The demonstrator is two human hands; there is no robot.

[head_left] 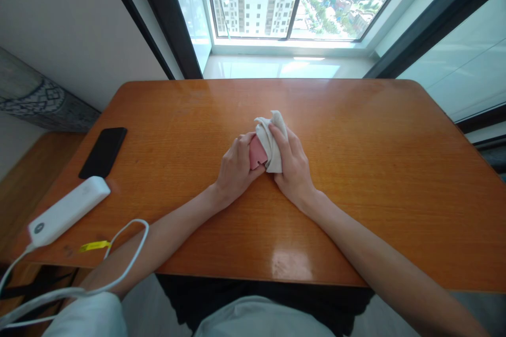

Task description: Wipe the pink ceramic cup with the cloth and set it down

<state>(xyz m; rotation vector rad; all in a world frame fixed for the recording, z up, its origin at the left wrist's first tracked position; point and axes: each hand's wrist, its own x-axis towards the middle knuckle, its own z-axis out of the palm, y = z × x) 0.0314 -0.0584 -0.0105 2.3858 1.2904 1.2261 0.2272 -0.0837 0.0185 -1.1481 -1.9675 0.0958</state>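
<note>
While the left hand (236, 166) curls around the near-left side of a small pink thing (256, 154), the right hand (294, 168) presses a pale, crumpled cloth (272, 142) against its right side. Both hands meet just above the middle of the wooden counter (375, 179); whether the pink thing touches the wood cannot be told. Each grip is closed: the left on the pink thing, the right on the cloth, though some fingertips are hidden. Cloth and fingers cover much of the pink thing, so its full shape stays unclear; the small dark notch at its lower edge is too tiny to make out.

On the left of the counter lies a black phone (103, 152), its face plain and dark, and just beside it a white block (71, 210) with a round mark too small to read. A white cord (144, 237) with a yellow tag (95, 246) loops across the left forearm and leaves the frame at the left edge. The pale sleeve (89, 316) is cut off below.
</note>
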